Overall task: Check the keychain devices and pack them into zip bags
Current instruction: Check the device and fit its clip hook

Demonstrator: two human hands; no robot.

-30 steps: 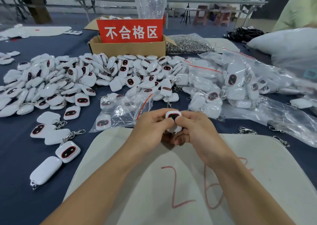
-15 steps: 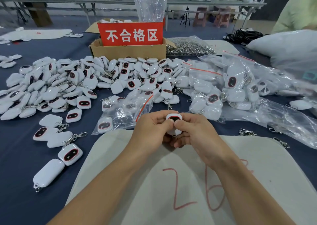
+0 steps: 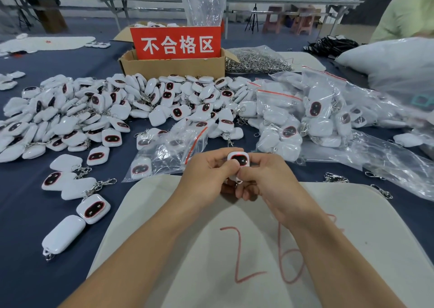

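Two hands hold one little white keychain device (image 3: 239, 160).
The left hand (image 3: 206, 176) and right hand (image 3: 267, 178) both pinch it.

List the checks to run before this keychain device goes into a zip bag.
1. Both the left hand and right hand grip the keychain device: ok.
2. Its dark face is turned up: ok.
3. Device works: cannot tell.
4. Its clasp attached: cannot tell, fingers hide it.
5. Nearest zip bag lies just beyond the hands: ok.
6. That bag's mouth open: cannot tell.
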